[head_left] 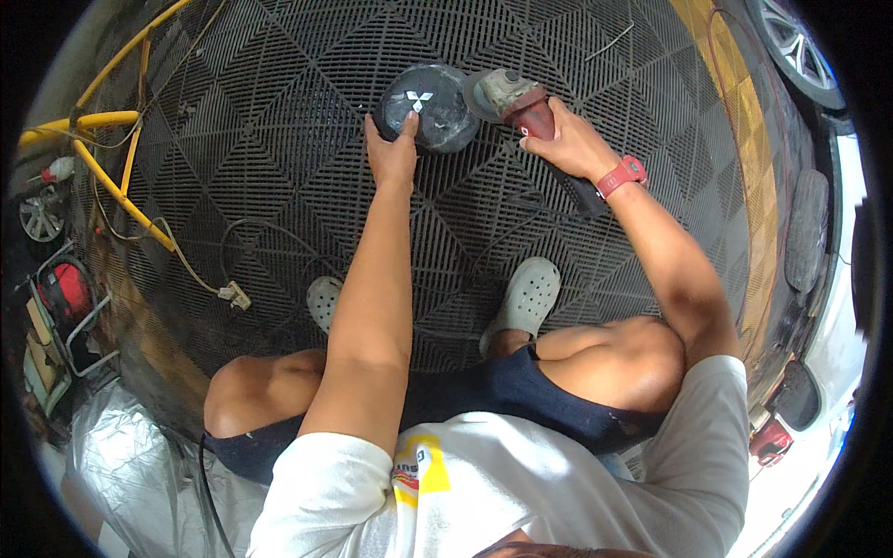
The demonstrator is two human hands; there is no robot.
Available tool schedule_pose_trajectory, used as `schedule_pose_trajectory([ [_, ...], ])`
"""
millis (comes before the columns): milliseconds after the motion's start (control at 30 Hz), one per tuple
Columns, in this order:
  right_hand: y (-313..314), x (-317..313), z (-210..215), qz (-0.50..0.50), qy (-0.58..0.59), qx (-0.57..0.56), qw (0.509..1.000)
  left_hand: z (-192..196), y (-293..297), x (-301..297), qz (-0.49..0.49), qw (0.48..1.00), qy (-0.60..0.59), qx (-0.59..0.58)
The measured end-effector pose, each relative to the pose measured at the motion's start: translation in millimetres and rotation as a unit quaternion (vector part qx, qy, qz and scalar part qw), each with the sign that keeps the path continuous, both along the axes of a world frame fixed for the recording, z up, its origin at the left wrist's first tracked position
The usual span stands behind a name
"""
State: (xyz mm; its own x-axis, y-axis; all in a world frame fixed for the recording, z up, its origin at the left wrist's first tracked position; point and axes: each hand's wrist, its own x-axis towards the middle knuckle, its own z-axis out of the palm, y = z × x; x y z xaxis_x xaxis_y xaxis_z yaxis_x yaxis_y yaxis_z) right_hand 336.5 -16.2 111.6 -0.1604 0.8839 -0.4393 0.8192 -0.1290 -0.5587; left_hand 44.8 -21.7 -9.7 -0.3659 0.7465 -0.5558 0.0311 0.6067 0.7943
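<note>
1. Under the thumb of the left hand (pixel 393 153), and reaching out ahead of its fingers, lies the black round cover (pixel 448 112), scuffed grey in places.
2. The left fingers are closed over the cover's near left edge, the thumb laid on its face just below a white three-part emblem (pixel 418 99); how far they reach underneath cannot be told.
3. Right of the cover, the fingers of the right hand (pixel 572 144) are wrapped around the red body of an angle grinder (pixel 534 119).
4. Ahead and left of the right fingers, the grinder's disc (pixel 478 96) stands at the cover's right edge; whether they touch is unclear.
5. Beneath both sets of fingers spreads a dark slatted floor (pixel 307 177).
6. Far left of the left fingers are yellow tubes (pixel 107 177).
</note>
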Motion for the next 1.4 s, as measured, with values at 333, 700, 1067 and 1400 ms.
schedule_pose_trajectory([
  [333, 28, -16, 0, 0.07, -0.064, 0.031, 0.995, 21, -2, 7, -0.001, 0.999, -0.038, -0.022],
  [700, 52, -41, 1, 0.072, -0.126, 0.047, 0.988, 8, -2, 4, -0.018, 0.999, -0.01, -0.026],
  [1067, 43, -43, 4, 0.069, -0.117, 0.077, 0.988, 7, -2, 4, -0.016, 1.0, -0.002, -0.018],
  [1400, 41, -39, -2, 0.078, -0.12, 0.1, 0.985, 14, -3, 8, -0.016, 0.999, 0.01, -0.035],
])
